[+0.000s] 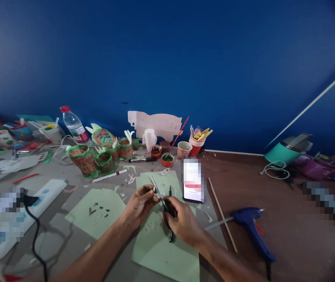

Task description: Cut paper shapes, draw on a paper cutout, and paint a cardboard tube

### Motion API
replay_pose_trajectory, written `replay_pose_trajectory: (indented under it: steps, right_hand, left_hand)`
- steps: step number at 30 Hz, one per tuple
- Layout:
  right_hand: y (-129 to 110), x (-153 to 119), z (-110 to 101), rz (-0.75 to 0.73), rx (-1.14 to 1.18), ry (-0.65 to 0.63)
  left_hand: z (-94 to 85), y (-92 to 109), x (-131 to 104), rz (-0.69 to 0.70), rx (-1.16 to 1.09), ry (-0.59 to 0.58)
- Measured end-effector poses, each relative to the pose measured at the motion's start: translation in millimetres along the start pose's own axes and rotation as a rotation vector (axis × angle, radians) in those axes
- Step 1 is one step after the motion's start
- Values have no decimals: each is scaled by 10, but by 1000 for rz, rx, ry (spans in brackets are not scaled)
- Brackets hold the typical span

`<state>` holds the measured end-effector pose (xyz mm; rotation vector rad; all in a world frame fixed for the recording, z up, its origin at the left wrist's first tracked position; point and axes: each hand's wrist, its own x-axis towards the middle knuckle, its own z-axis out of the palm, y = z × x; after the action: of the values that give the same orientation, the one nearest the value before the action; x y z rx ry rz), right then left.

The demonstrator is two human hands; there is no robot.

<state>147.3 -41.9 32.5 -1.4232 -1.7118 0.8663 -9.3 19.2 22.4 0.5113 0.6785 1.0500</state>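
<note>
My right hand (185, 221) is closed around the black handles of a pair of scissors (159, 189), whose blades point up and to the left. Between the fingertips of my left hand (139, 204) is a small white piece, possibly paper (155, 190), close beside the blades. Both hands are above a light green sheet (167, 256). A slim black tool with a pointed tip (170, 190) lies partly behind my right hand. To the left, another green sheet (85, 219) bears several tiny dark green and white pieces.
A phone (192, 176) with a lit screen lies behind my right hand. Right of it are a wooden stick (222, 213) and a blue glue gun (251, 227). Painted brown-green pots (87, 162), paint cups (167, 159) and a bottle (75, 127) stand along the back. A power strip (42, 203) is left.
</note>
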Motion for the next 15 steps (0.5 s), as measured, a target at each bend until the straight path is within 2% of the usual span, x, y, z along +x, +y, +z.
replay_pose_trajectory:
  steps: [8, 15]
  right_hand:
    - [35, -9, 23, -91, -201, 18]
    - [44, -28, 38, -140, -278, 33]
  left_hand:
    - [4, -56, -41, 6, 126, -114]
    - [49, -45, -43, 16, 129, -60]
